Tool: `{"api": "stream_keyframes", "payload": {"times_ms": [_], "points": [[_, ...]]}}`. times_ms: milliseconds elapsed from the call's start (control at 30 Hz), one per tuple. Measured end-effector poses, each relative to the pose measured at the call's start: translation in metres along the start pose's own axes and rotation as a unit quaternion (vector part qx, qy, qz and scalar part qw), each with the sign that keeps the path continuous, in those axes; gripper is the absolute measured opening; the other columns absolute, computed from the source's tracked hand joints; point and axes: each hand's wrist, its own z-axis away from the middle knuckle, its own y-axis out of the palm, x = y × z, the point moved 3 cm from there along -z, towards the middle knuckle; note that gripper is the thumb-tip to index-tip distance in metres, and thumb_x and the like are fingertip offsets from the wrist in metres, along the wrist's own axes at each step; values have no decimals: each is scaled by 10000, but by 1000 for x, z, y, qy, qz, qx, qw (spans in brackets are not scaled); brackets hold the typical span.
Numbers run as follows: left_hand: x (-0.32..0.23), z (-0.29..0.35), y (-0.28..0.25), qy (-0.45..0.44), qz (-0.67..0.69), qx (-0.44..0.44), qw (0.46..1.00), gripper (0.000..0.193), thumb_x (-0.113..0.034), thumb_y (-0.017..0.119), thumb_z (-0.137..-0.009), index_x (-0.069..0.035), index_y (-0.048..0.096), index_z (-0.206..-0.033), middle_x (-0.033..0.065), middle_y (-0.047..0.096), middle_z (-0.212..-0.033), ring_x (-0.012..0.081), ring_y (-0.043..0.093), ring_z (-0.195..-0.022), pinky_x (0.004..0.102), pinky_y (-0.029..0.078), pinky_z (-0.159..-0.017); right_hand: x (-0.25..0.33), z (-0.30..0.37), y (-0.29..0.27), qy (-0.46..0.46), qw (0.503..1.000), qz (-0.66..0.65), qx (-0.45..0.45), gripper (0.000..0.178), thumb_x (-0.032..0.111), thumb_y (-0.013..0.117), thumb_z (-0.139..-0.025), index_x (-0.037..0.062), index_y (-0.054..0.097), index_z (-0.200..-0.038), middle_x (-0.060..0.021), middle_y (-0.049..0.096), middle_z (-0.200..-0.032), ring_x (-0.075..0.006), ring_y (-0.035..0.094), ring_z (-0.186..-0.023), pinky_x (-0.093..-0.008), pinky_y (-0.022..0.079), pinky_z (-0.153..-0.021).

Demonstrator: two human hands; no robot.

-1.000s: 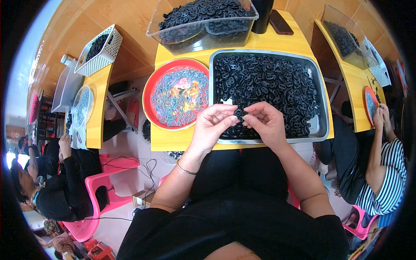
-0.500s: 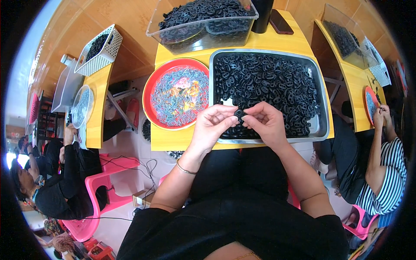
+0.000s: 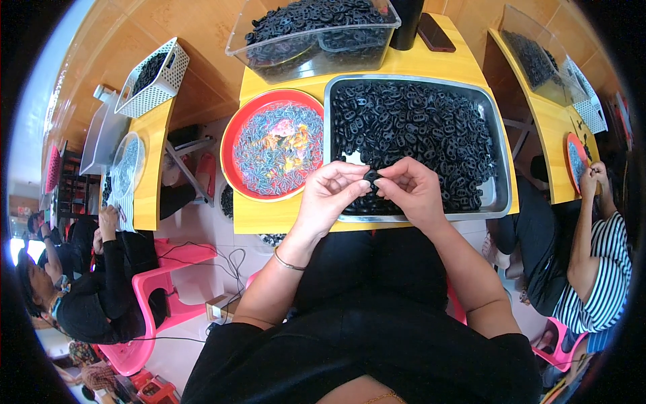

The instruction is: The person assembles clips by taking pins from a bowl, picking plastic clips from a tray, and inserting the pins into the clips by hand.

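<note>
My left hand [image 3: 331, 196] and my right hand [image 3: 414, 192] meet over the near edge of a metal tray [image 3: 499, 195]. Between their pinched thumbs and forefingers is a small black plastic piece [image 3: 371, 176], mostly covered by the fingertips. Loose black oval pieces with two holes [image 3: 417, 128] fill most of the tray below and beyond my hands. To the left of the tray, a round red-rimmed plate [image 3: 231, 145] holds many small, slender, shiny grey parts [image 3: 259, 131], too small to name, over a printed flower pattern.
A clear plastic bin [image 3: 323, 67] of black pieces stands at the back of the yellow table [image 3: 272, 217], beside a dark cylinder [image 3: 406, 27] and a phone [image 3: 436, 34]. People work at side tables left and right. A pink chair [image 3: 145, 289] and cables lie to my left.
My hands stay nearly in place, with the black piece turned slightly between the fingertips. At the left table, a co-worker's hand has come down toward the body.
</note>
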Motion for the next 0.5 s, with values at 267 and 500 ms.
{"api": "stream_keyframes", "payload": {"times_ms": [267, 500], "points": [[0, 0, 0, 3, -1, 7, 1000, 193, 47, 611, -803, 9, 594, -991, 80, 647, -859, 110, 619, -750, 232, 516, -699, 1, 0, -1, -2, 1000, -4, 2, 114, 5, 650, -789, -2, 584, -881, -41, 620, -791, -78, 609, -690, -203, 503, -624], [1, 1, -2, -11, 1, 30, 999, 208, 42, 598, -816, 3, 592, -1020, 83, 649, -905, 106, 613, -820, 220, 497, -734, 1, 0, -1, 4, 1000, -14, 11, 114, 10, 651, -791, -1, 586, -884, -40, 620, -788, -78, 607, -689, -200, 501, -625]]}}
